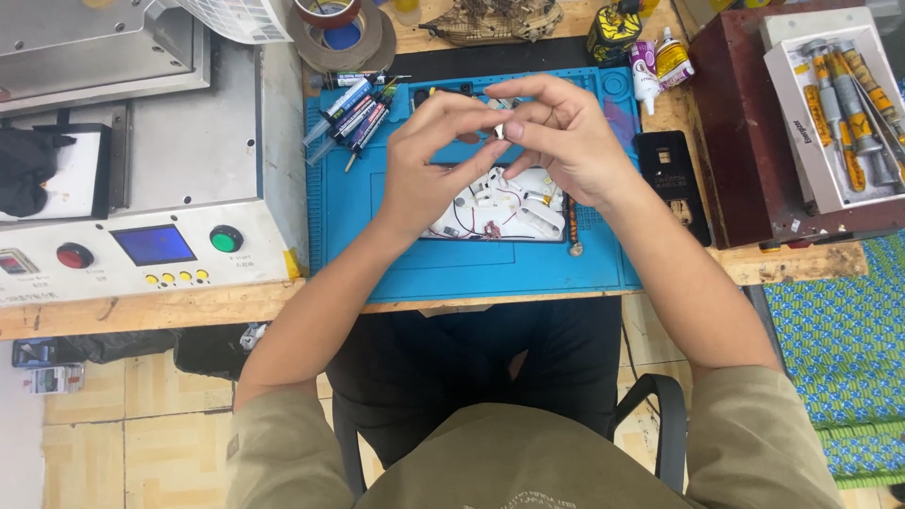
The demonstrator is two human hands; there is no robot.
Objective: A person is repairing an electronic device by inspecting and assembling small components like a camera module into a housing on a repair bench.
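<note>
My left hand (436,155) and my right hand (562,132) meet above a blue work mat (405,254), and together their fingertips pinch a small white part (500,130). Below the hands, on the mat, lies an opened white plastic device (500,209) with thin red and black wires and small parts inside. A small screwdriver (571,224) with a beaded handle lies just right of it.
Several syringes and pens (353,118) lie at the mat's top left. A grey machine (141,151) with a blue screen and red and green buttons stands left. A black phone case (671,179), glue bottles (660,61), tape rolls (335,28) and a box of screwdrivers (844,104) sit right and behind.
</note>
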